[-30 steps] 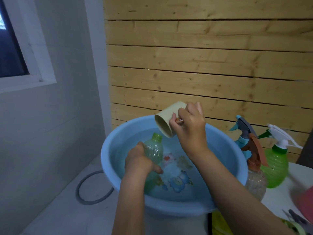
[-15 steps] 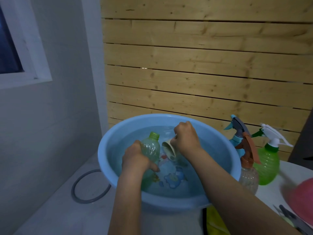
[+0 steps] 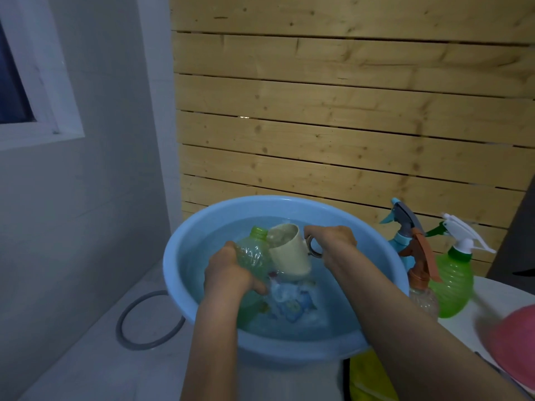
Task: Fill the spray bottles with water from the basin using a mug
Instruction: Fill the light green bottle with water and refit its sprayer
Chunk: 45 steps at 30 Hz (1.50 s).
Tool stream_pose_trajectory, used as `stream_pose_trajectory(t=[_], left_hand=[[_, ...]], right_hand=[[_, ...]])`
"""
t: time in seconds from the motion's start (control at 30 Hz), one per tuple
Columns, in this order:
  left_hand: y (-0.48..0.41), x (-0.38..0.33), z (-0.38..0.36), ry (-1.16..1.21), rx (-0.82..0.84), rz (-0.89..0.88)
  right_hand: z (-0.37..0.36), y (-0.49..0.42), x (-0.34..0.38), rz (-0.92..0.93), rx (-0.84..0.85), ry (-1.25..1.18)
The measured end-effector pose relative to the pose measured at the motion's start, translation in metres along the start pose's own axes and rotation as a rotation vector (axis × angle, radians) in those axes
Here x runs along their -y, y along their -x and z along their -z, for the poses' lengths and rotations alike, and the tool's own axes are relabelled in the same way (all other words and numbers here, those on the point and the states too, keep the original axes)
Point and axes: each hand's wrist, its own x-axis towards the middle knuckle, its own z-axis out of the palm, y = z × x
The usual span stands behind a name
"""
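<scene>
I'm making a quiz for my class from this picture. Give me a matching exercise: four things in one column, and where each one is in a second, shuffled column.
Things
1. mug
2. capless green bottle
3. white-triggered spray bottle
4. grey hose loop

Places
A. lying left of the basin
B. gripped by the left hand
C. standing right of the basin
D. held by its handle in the right hand

Pairs: 1-D, 2-B, 3-C, 4-A

Gripped a translucent green plastic bottle (image 3: 252,254) with the curled left hand (image 3: 228,274); seemingly pinched a cream plastic mug (image 3: 289,257) by its handle (image 3: 314,248) with the right hand (image 3: 333,241).
</scene>
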Motion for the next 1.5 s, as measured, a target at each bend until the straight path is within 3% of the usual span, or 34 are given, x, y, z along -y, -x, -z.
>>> stream_pose_trajectory(t=[0.13,0.33,0.57,0.7,0.9,1.5], left_hand=[[0.0,0.0,-0.001,0.021,0.01,0.006],[-0.002,0.001,-0.001,-0.032,0.012,0.031],[-0.002,-0.001,0.0,-0.048,0.008,0.047],[-0.003,-0.001,0.001,-0.051,0.016,0.047],[-0.002,0.0,-0.001,-0.032,0.027,0.044],[-0.001,0.0,-0.001,-0.048,0.029,0.029]], right_hand=[[-0.002,0.008,0.005,-0.057,-0.014,-0.293],[-0.002,0.01,0.008,0.181,-0.161,-0.363],[-0.002,0.015,0.012,0.324,-0.183,-0.426],[-0.003,0.014,0.014,0.537,-0.23,-0.384],[-0.002,0.014,0.016,0.71,-0.284,-0.367],[-0.001,0.024,0.018,0.905,-0.33,-0.31]])
